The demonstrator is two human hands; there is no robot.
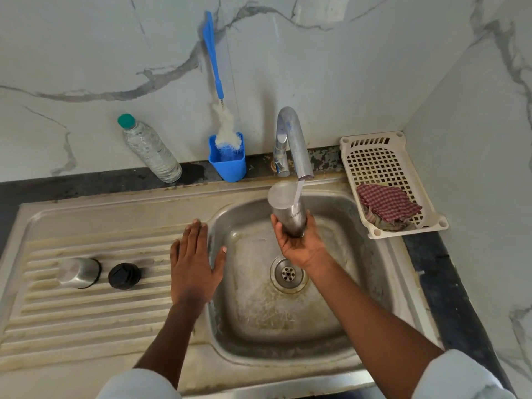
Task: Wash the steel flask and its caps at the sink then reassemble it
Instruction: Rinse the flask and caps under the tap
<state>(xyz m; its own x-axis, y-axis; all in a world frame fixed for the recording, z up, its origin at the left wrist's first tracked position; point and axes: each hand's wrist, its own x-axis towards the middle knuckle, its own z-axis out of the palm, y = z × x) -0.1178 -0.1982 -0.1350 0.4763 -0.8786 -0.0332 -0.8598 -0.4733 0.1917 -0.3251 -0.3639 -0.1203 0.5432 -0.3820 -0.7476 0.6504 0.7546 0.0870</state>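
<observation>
My right hand (299, 244) grips the steel flask (286, 207) over the sink basin (259, 326). The flask is turned bottom up under the tap (293, 142), and a thin stream of water runs down its side. My left hand (194, 263) rests flat and open on the sink's left rim, holding nothing. On the ribbed draining board (86, 318) to the left stand the steel outer cap (79, 272) and, just right of it, the black inner cap (124, 275).
A blue bottle brush (214, 61) stands in a blue holder (227, 162) against the marble wall. A clear plastic bottle with a green top (149, 149) leans left of it. A white perforated basket (383, 168) holding a checked cloth (387, 201) sits right of the sink.
</observation>
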